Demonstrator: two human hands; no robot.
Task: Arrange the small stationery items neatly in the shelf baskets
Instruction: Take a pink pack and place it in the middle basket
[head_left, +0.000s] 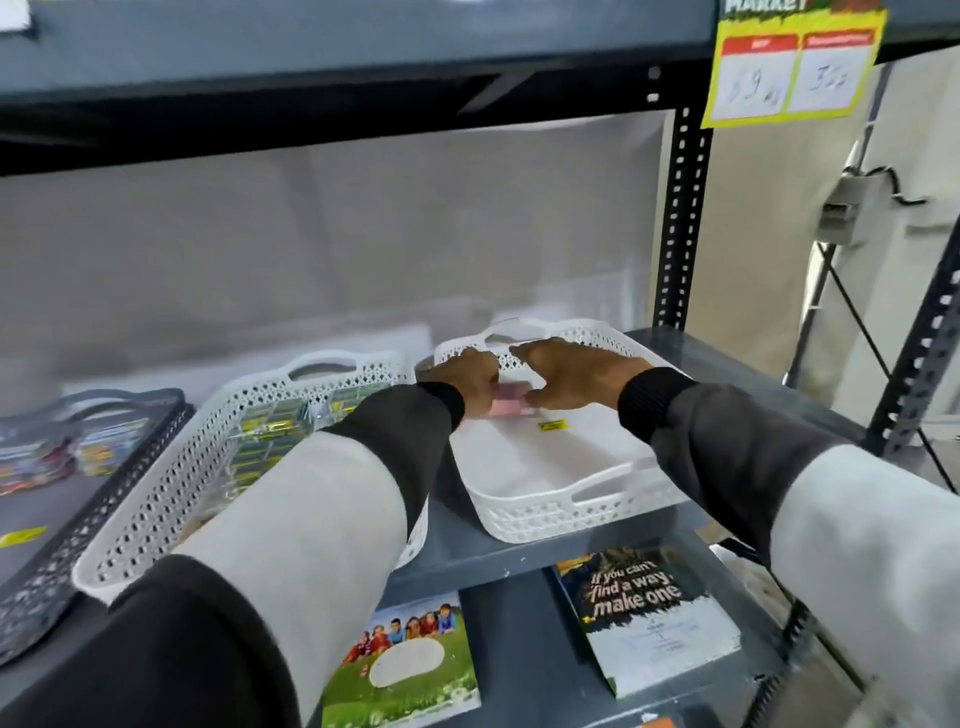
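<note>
Both of my hands reach into a white perforated basket (582, 512) on the grey shelf. My left hand (465, 376) and my right hand (571, 371) meet over a small pink packet (506, 400) at the basket's far end. The fingers of both hands close around it; blur hides the exact grip. A small yellow sticker (553, 426) lies on the basket's white floor. To the left stands a second white basket (171, 478), which holds several yellow-green packs (270, 426).
A dark grey basket (52, 577) with colourful packets sits at the far left. Two notebooks (649, 613) lie on the shelf below. A black perforated upright (680, 218) and a yellow price sign (789, 62) stand at the right.
</note>
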